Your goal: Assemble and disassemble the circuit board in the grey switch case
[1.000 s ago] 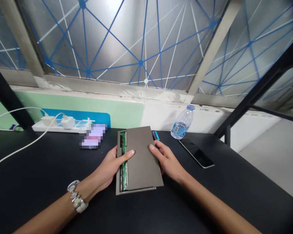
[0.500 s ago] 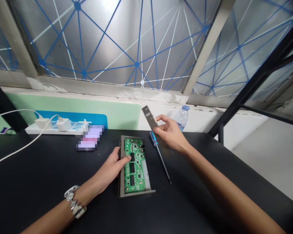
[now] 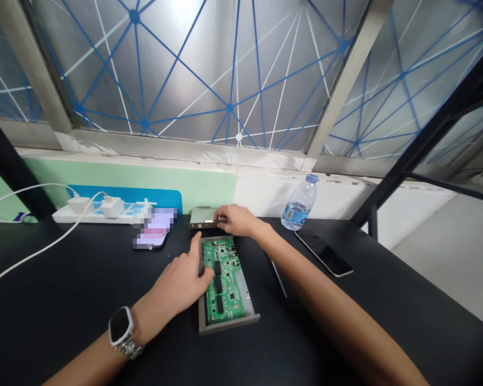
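Note:
A green circuit board (image 3: pixel 230 292) sits in an open grey metal tray (image 3: pixel 229 326) on the black table. My left hand (image 3: pixel 181 281) grips the tray's left side, thumb over the board's edge and index finger stretched toward the far corner. Beyond the tray's far end, my right hand (image 3: pixel 239 220) has its fingers closed on the right end of a metal cover (image 3: pixel 203 219), which lies at the back of the table. The screwdriver's shaft (image 3: pixel 279 279) shows beside my right forearm, which hides its handle.
At the back right stands a water bottle (image 3: pixel 300 206), with a dark-screened phone (image 3: pixel 324 252) lying before it. Another phone (image 3: pixel 156 228), partly pixelated, lies back left near a white power strip (image 3: pixel 64 214) with plugged-in adapters and cables (image 3: pixel 36 246). A window wall rises behind.
My right hand has brought the metal cover from mid-air leftward and down to the table's back. My left index finger has stretched forward. The dark phone on the right has come into view.

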`<state>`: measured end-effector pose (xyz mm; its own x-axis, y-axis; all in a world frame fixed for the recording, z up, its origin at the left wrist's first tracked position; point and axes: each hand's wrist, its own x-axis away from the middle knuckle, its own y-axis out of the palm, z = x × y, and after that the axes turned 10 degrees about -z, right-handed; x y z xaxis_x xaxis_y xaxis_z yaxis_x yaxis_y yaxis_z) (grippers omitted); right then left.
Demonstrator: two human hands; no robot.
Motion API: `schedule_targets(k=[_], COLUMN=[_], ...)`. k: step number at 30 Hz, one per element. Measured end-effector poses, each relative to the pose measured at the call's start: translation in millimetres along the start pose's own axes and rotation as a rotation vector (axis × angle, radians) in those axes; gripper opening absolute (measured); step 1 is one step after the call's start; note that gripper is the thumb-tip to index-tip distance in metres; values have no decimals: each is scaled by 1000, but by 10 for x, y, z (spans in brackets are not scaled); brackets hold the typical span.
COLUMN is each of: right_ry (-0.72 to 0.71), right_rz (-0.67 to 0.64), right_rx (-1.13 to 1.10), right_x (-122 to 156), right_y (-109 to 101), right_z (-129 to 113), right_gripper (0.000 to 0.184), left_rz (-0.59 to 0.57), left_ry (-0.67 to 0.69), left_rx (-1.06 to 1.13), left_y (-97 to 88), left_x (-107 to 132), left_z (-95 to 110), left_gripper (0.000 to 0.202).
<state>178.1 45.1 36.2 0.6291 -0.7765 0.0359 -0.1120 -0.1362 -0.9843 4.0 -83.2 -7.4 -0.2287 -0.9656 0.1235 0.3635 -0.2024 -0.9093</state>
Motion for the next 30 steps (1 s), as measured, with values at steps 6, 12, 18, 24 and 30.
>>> schedule_targets(k=[6,12,18,24,30], right_ry=[44,253,665,807,737], right_rz=[-24,-44,-434,-683,-623], right_rx=[-84,-163,-326,-457,-576], right_x=[-27,221,514,470,378], right_y=[236,-118,-332,-153,-5], right_z=[101,328,568,519,491], right_gripper=[30,48,29,28,20], left_rz=[42,209,254,178,162], left_ry=[40,169,494,502,445], left_rx=[-59,-57,-69,-37,116], left_y=[15,-100,-102,17,67], left_x=[-23,-54,-314,-665,-642], left_z=[-67,-57,149,203,108], left_gripper=[62,36,22,27,30])
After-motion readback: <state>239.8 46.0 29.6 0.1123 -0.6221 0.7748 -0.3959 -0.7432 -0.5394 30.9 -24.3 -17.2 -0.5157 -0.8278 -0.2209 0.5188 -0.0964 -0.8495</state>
